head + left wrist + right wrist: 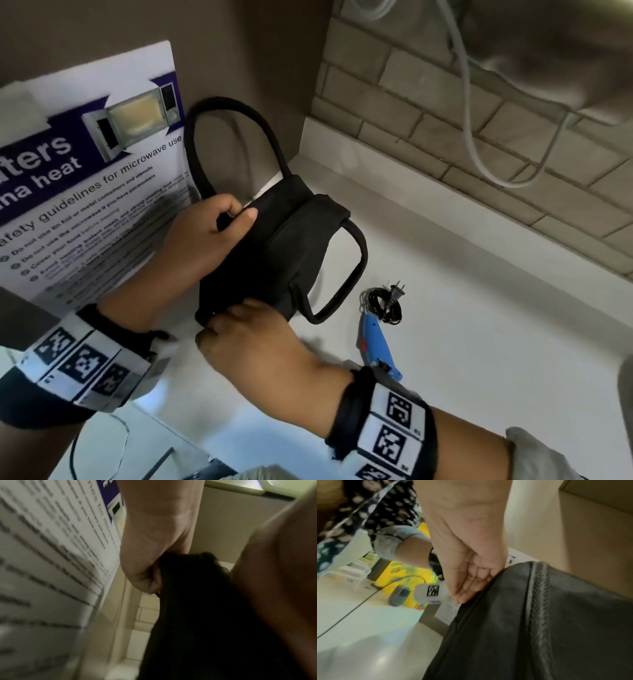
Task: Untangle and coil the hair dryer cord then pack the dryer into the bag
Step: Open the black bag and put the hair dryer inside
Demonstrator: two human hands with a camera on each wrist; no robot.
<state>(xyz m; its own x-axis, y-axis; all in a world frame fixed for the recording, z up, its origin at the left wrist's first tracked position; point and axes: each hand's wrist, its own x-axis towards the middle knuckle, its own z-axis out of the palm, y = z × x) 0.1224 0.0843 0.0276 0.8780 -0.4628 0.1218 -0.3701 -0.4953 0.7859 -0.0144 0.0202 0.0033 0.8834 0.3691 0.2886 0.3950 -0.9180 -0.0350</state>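
Bag in both hands, dryer not yet packed

My left hand (209, 233) pinches the black bag's (274, 253) far edge, my right hand (246, 329) grips its near corner; the blue hair dryer (376, 342) and coiled cord (385, 303) lie right on the white counter (479, 325). Left unsecured, that coil could spring loose and snag.

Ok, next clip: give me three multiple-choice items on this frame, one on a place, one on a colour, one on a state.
1. Where is the dryer?
A on the counter, right of the bag
B inside the bag
C in the left hand

2. What colour is the bag?
A blue
B black
C white

3. How is the cord?
A plugged into the wall
B stretched out straight
C coiled, plug free

Key: 1 A, it lies on the counter; 2 B, black fabric held by the left hand and the right hand; 3 C, loops bunched at the dryer's end.
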